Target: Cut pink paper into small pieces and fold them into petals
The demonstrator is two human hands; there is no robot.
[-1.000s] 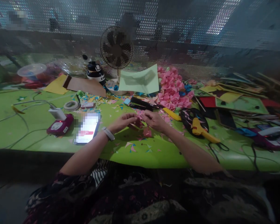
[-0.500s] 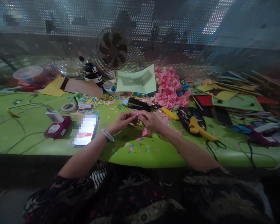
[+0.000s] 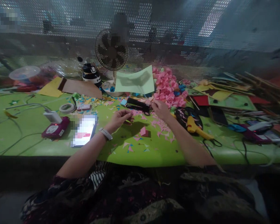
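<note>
My left hand (image 3: 121, 119) hovers over the green tabletop with thumb and fingers pinched together; whatever is between them is too small to make out. My right hand (image 3: 160, 109) is at the front of a heap of pink folded paper pieces (image 3: 168, 87), its fingers closed and their tips partly hidden. Beside those fingertips lies a black stapler (image 3: 138, 105). Below and between the hands sits a single pink folded paper piece (image 3: 144, 131). Small pink paper scraps (image 3: 162, 129) are scattered under my right wrist.
A lit phone (image 3: 85, 130) lies left of my left forearm, near a purple box with a white charger (image 3: 53, 117). To the right rest a yellow glue gun (image 3: 197, 128) and its cord. A fan (image 3: 112, 51), a bottle (image 3: 91, 75) and a pale green sheet (image 3: 135, 81) stand behind.
My right hand has left my left hand and moved up and right to the pink heap. My left hand has shifted slightly left, still pinched. The view has turned slightly.
</note>
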